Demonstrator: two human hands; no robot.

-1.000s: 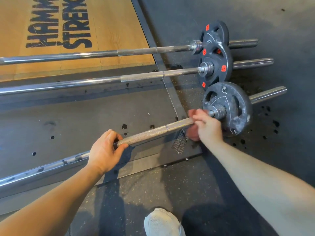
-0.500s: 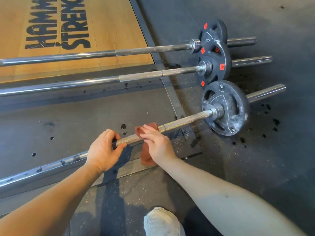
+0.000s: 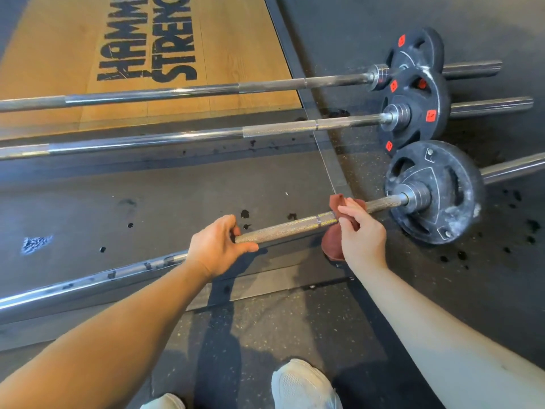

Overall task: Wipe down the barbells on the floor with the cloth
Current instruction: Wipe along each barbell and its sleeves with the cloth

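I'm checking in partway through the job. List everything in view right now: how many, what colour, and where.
barbells: 3, silver steel, lying side by side on the floor
weight plates: 3, black, one per bar at the right of the view; the two far ones have red tags, the nearest is chalk-smeared
cloth: 1, reddish-brown, wrapped round the nearest barbell
platform: 1, wood with black lettering, upper left
floor: dark grey rubber with black spots
shoes: 2, white, bottom edge
left hand: 1, grips the nearest barbell's knurled section
right hand: 1, holds the cloth on the bar, closer to the plate
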